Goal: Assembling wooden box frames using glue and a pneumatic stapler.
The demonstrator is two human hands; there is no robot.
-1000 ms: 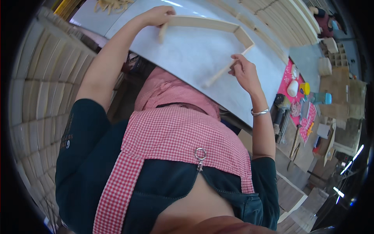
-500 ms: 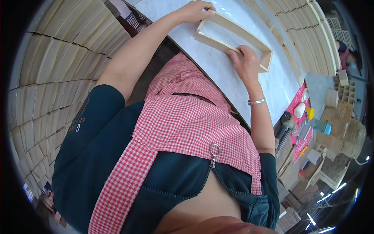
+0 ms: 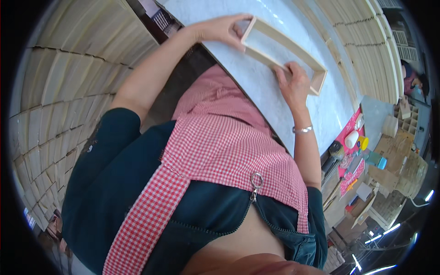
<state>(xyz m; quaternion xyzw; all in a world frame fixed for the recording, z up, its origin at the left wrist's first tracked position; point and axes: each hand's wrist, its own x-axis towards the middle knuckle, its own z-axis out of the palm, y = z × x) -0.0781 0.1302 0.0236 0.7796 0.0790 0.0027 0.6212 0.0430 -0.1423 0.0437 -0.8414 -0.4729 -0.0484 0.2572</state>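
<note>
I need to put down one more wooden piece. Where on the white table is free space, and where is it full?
Bare white table lies between the wooden frame and the table's near edge, and beyond the frame toward the stacked wooden slats. Inside the frame is bare too. It is crowded at the right end: bottles and small items on a pink mat.

Stacked wooden boards [image 3: 59,87] beside white table [image 3: 266,87]

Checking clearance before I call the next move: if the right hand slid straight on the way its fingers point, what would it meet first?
The right hand already rests on the wooden frame; its near rail comes first.
</note>
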